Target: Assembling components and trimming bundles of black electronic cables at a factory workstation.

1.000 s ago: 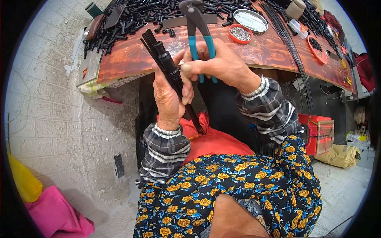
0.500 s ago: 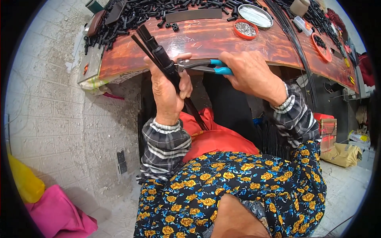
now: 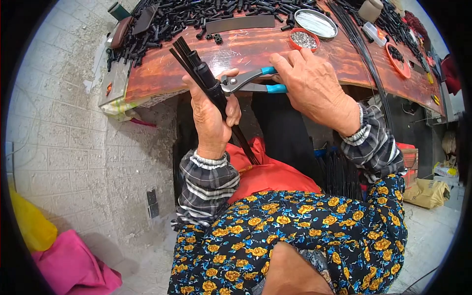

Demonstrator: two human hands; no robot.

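My left hand (image 3: 212, 110) is wrapped round a bundle of thin black rods (image 3: 183, 55) and a thicker black tubular piece (image 3: 205, 76) beside them. The bundle slants from the upper left down toward a red cloth (image 3: 268, 176) on my lap. In my right hand (image 3: 314, 91) is a pair of pliers (image 3: 251, 81) with blue grips, their handles spread apart. The plier jaws touch or lie close against the black tubular piece, just above my left fingers; what sits between the jaws is too small to make out.
Piles of short black tubular parts (image 3: 172, 22) cover the back of the reddish wooden table (image 3: 162, 73). On it stand a red dish of small metal bits (image 3: 304, 39), a round tin of white pins (image 3: 316, 23) and a flat grey strip (image 3: 241, 23). Long black rods (image 3: 361, 46) cross the right side.
The plier handles have spread wider and my right hand has shifted slightly right. My left hand, still round the bundle, sits a little lower and to the right.
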